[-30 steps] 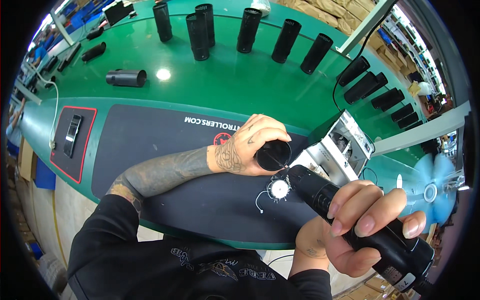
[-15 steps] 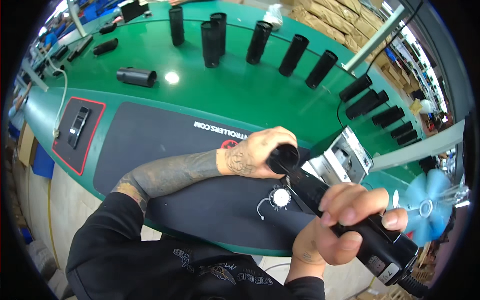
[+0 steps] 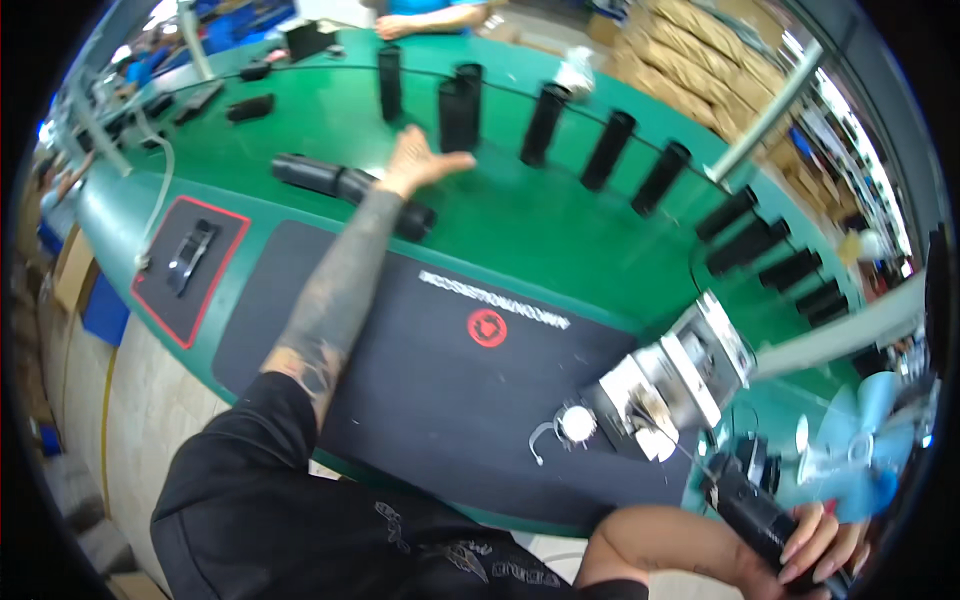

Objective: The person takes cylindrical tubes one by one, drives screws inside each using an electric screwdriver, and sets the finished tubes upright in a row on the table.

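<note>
My left hand (image 3: 422,163) reaches far over the green table, fingers stretched and thumb spread, with nothing in it. Just beyond it stand black tubes (image 3: 460,110), upright and close together. Beneath and beside my left forearm lies a black tube (image 3: 412,220), end to end with another lying tube (image 3: 308,174); the forearm partly hides them. At the lower right my right hand (image 3: 815,548) is wrapped round a black electric screwdriver (image 3: 752,515), its thin bit pointing up and left toward an open white box (image 3: 655,400). A small round white part with a wire (image 3: 576,425) lies on the dark mat (image 3: 450,400).
More black tubes (image 3: 608,150) stand in a row along the far side. A blue fan (image 3: 850,450) is at the right, beside a grey post (image 3: 840,320). A red-edged mat (image 3: 190,270) holds a dark part at left. Another person's hand (image 3: 395,27) rests at the far edge.
My left hand has let go of the black tube, now lying beside the other, and has moved far and left. My right hand has drawn the screwdriver away, right and nearer.
</note>
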`<move>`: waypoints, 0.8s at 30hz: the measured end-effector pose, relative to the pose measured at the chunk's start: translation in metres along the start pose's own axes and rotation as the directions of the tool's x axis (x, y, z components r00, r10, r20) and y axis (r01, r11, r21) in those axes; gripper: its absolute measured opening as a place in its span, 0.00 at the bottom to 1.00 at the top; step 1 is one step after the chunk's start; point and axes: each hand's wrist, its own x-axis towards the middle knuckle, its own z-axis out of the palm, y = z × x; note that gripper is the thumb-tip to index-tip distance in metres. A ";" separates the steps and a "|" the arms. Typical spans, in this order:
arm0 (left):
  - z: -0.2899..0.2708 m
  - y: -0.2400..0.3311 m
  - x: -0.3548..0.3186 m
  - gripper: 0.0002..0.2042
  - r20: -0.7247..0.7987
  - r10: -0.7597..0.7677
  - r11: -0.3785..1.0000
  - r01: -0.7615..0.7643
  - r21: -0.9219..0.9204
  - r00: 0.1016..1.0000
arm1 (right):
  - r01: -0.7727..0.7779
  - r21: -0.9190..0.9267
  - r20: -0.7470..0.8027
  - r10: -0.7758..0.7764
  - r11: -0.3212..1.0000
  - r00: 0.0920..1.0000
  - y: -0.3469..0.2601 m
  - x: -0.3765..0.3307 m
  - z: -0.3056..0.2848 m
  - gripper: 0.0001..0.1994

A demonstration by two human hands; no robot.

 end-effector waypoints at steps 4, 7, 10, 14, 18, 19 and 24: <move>0.059 -0.016 0.039 0.44 0.082 -0.015 0.941 0.042 -0.335 0.996 | -0.109 -0.181 0.034 0.117 0.977 0.993 0.012 0.003 -0.012 0.17; 0.104 0.026 0.036 0.38 0.122 -0.210 0.967 0.224 -0.120 0.970 | -0.055 -0.331 -0.010 0.055 0.942 0.998 0.036 -0.005 -0.023 0.19; 0.116 0.012 0.042 0.36 0.065 -0.205 0.976 0.208 -0.057 0.977 | -0.055 -0.347 -0.017 0.053 0.936 0.998 0.051 -0.009 -0.026 0.21; 0.099 0.031 0.023 0.32 0.065 -0.163 0.986 0.165 -0.017 0.984 | -0.084 -0.469 -0.057 0.065 0.879 0.996 0.061 -0.011 -0.025 0.22; 0.038 0.110 -0.044 0.29 0.234 0.165 0.839 -0.011 -0.545 0.958 | -0.147 -0.355 0.093 0.192 0.923 0.977 0.051 0.002 -0.026 0.23; 0.036 0.116 -0.063 0.27 0.232 0.208 0.815 -0.037 -0.579 0.950 | -0.150 -0.348 0.098 0.195 0.925 0.976 0.047 0.002 -0.027 0.23; 0.045 0.160 -0.190 0.25 0.339 0.461 0.671 -0.073 -0.737 0.820 | -0.216 0.101 -0.087 0.225 0.971 0.970 0.032 -0.002 -0.037 0.23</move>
